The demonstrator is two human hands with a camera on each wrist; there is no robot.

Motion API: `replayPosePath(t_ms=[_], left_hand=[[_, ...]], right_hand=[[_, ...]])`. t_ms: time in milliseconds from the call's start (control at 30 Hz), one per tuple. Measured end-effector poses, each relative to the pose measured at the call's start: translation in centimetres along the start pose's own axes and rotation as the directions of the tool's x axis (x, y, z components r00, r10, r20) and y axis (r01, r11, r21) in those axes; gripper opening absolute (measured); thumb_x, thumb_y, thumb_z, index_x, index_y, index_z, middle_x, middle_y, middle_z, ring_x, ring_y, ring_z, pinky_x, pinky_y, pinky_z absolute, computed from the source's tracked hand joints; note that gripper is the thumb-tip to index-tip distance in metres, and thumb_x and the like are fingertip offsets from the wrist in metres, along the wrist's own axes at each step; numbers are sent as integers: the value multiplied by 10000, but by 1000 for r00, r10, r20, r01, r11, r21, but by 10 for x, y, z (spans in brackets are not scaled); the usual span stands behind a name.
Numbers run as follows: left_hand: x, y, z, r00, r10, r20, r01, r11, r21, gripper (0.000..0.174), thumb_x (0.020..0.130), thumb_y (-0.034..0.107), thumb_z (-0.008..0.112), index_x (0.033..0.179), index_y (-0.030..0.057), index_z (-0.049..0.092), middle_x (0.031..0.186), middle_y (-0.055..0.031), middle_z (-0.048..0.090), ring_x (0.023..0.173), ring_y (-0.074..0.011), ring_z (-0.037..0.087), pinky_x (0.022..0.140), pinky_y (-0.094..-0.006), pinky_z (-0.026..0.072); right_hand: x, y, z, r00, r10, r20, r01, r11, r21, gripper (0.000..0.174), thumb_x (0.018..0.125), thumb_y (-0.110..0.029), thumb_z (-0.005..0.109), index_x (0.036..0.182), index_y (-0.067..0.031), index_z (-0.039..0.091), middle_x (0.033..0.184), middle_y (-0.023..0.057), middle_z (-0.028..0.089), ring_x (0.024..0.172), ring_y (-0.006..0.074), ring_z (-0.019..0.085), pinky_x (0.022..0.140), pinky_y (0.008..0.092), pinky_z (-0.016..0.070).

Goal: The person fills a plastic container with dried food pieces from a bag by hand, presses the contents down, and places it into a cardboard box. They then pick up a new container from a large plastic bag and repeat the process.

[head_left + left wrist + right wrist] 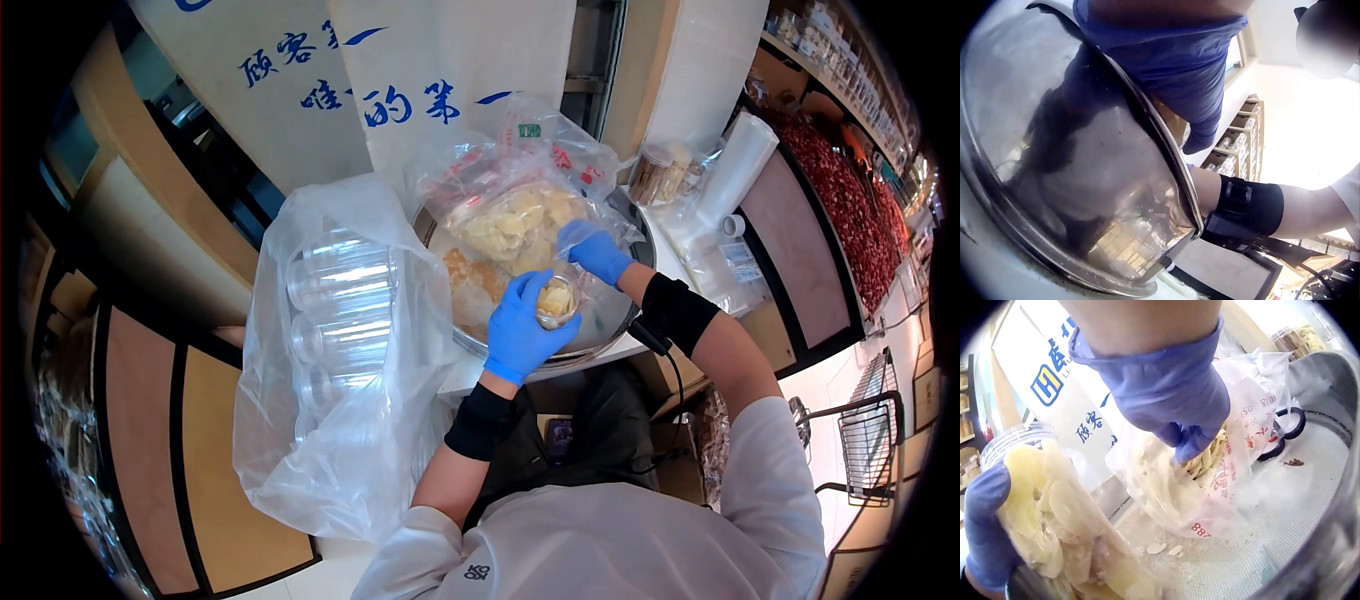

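Observation:
My left hand [525, 330] grips a clear plastic jar [1054, 506] filled with pale, thin dried slices. In the right wrist view the jar leans at the left, its threaded mouth up. My right hand [1166, 403] reaches into the mouth of a clear bag [1244, 425] with red print, fingers curled down at the dried slices [1213, 459] inside; its fingertips are partly hidden. Both hands wear blue gloves. The bag lies in a round metal pan [470, 345], and the jar is over the pan's near side. In the left wrist view the pan's shiny outer wall hides most of the jar.
A large plastic bag of empty clear jars [345, 310] stands left of the pan. Dark-handled scissors [1282, 434] lie in the pan beside the printed bag. To the right are a filled jar [660, 175] and a plastic roll [738, 165]. White boards [440, 60] stand behind.

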State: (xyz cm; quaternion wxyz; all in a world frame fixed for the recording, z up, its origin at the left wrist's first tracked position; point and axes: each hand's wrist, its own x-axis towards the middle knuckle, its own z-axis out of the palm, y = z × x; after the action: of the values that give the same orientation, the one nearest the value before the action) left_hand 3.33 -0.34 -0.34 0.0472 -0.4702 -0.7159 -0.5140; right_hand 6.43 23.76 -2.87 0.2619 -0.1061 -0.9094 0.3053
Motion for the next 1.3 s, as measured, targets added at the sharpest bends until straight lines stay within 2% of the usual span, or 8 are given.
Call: replayPosePath(t_ms=[100, 200, 267, 600, 767, 1000, 1100, 1300], left_hand=[[1, 1, -2, 1000, -17, -3, 17, 999, -34, 719, 667, 356, 814, 1281, 111, 533, 1193, -166, 565, 1033, -325, 618, 871, -392, 522], [2, 4, -4, 999, -51, 12, 52, 996, -66, 763, 662, 358, 816, 1311, 102, 509, 1192, -174, 569, 1037, -329, 618, 872, -397, 520], [2, 4, -4, 997, -65, 34, 67, 995, -73, 813, 661, 371, 820, 1337, 74, 479, 1193, -176, 573, 1042, -330, 617, 874, -403, 518], [1, 2, -6, 993, -112, 33, 116, 974, -195, 971, 659, 390, 828, 1429, 46, 346, 1200, -207, 578, 1060, -354, 608, 890, -427, 502], [1, 0, -5, 992, -124, -27, 119, 983, -138, 995, 637, 369, 861, 1431, 36, 363, 1189, -171, 617, 1059, -308, 638, 890, -381, 516], [2, 5, -11, 992, -127, 25, 130, 972, -194, 977, 662, 406, 843, 1416, 19, 357, 1206, -218, 583, 1085, -347, 605, 912, -419, 496], [3, 1, -12, 992, -114, 49, 121, 978, -169, 1028, 631, 368, 877, 1442, 26, 346, 1226, -187, 592, 1089, -318, 624, 916, -388, 506], [6, -9, -12, 982, -21, 188, 95, 914, -394, 1078, 656, 284, 870, 1494, 27, 241, 1353, -202, 509, 1253, -295, 520, 1043, -371, 414]], right_hand=[[0, 5, -1, 991, -73, 114, 90, 984, -151, 119, 767, -73, 617, 850, -7, 670, 837, 148, 659, 747, 270, 634, 678, 375, 498], [-12, -29, -16, 983, 179, 40, -183, 973, 141, 136, 800, -127, 599, 821, -20, 681, 820, 167, 675, 730, 313, 633, 666, 394, 493], [-12, -43, -28, 930, 329, 161, -299, 936, -188, 183, 830, -174, 582, 829, -24, 685, 820, 171, 680, 699, 309, 636, 661, 395, 493], [5, -17, -15, 947, 93, 307, -155, 971, 184, 319, 833, -43, 585, 1140, -39, 670, 931, 48, 698, 734, 139, 631, 691, 288, 516], [-1, -15, -22, 884, 396, 250, -412, 911, 13, 215, 812, -47, 619, 1004, -16, 709, 903, 77, 703, 770, 175, 642, 717, 299, 511], [-57, -73, -87, 985, 79, 152, -41, 971, -237, 173, 823, -147, 609, 919, -37, 702, 814, 193, 669, 718, 359, 643, 663, 398, 513], [-63, -109, -120, 998, 58, 37, -43, 945, -324, 145, 822, -112, 608, 901, -22, 689, 762, 155, 665, 657, 291, 642, 638, 360, 511], [-46, -153, -126, 987, 118, 112, -129, 987, 91, 135, 839, -51, 558, 902, -1, 666, 753, 60, 655, 652, 104, 569, 641, 249, 472]])
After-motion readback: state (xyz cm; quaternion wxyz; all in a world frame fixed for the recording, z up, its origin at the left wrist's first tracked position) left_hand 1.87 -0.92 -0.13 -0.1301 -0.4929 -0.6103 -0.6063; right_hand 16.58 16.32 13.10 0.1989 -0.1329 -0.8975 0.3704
